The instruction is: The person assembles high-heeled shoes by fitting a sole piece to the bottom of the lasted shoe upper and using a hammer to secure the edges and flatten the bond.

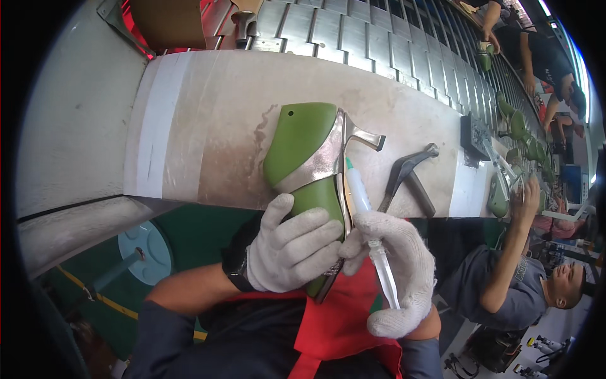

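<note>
A high-heeled shoe (pixel 320 156) with a shiny rose-gold strap and heel is fitted on a green shoe last (pixel 300 131). It lies on its side over the bench's near edge, its heel pointing right. My left hand (pixel 293 246), in a whitish knit glove, is closed around the front part of the shoe and last. My right hand (pixel 404 271), gloved likewise, grips a clear syringe (pixel 358 188) with a green tip. That tip is at the sole edge below the heel; whether it touches I cannot tell. The shoe's toe is partly hidden by my hands.
A shoemaker's hammer (pixel 410 177) lies right of the shoe on the worn bench (pixel 214 126). Beyond runs a metal slat conveyor (pixel 353 38). A dark box (pixel 475 136) stands at the bench's right end. Co-workers (pixel 511 284) work along the right; a blue stool (pixel 144 252) is lower left.
</note>
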A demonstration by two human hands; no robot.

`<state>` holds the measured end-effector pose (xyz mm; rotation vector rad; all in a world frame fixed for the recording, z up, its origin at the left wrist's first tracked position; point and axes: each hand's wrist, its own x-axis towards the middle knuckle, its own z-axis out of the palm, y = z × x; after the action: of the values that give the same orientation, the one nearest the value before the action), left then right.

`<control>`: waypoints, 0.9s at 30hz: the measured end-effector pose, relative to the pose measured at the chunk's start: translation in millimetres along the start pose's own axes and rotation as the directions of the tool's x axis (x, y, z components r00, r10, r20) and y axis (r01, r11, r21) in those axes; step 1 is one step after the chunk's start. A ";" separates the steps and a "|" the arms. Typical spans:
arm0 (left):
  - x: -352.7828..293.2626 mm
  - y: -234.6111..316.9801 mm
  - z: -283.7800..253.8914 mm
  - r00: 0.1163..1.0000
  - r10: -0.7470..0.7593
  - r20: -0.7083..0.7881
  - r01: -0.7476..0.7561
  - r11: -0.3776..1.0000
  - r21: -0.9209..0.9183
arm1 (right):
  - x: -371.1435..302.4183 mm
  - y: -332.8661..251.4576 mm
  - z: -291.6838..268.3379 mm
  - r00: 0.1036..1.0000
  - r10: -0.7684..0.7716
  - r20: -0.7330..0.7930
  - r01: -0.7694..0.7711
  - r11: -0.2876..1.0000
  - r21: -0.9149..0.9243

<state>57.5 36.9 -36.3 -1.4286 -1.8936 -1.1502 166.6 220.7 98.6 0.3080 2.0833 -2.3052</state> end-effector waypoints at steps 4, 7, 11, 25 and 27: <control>4.0 1.0 3.9 0.997 -0.045 -0.065 0.041 0.997 -0.063 | -0.2 -0.6 -0.2 1.000 0.003 0.020 -0.002 0.999 -0.050; 2.7 0.1 1.5 0.998 -0.040 -0.043 0.037 0.998 -0.058 | -0.1 -3.9 0.5 1.000 0.013 0.025 -0.011 0.998 -0.065; 1.7 0.1 -2.7 0.999 -0.030 0.017 0.031 0.998 -0.051 | -3.8 -3.3 1.3 1.000 0.002 0.027 -0.001 0.999 -0.044; -0.7 -4.5 -7.7 0.999 0.012 0.044 -0.007 0.993 -0.115 | -16.9 -2.9 3.0 0.998 0.062 -0.009 -0.061 0.998 0.032; -0.5 -4.1 -7.8 0.999 0.014 0.048 -0.008 0.992 -0.123 | -19.6 -4.0 4.4 0.997 0.078 -0.022 -0.077 0.996 0.041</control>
<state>53.0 29.6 -34.0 -1.5435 -1.8735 -1.2564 184.6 214.5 106.1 0.4111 1.9996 -2.3132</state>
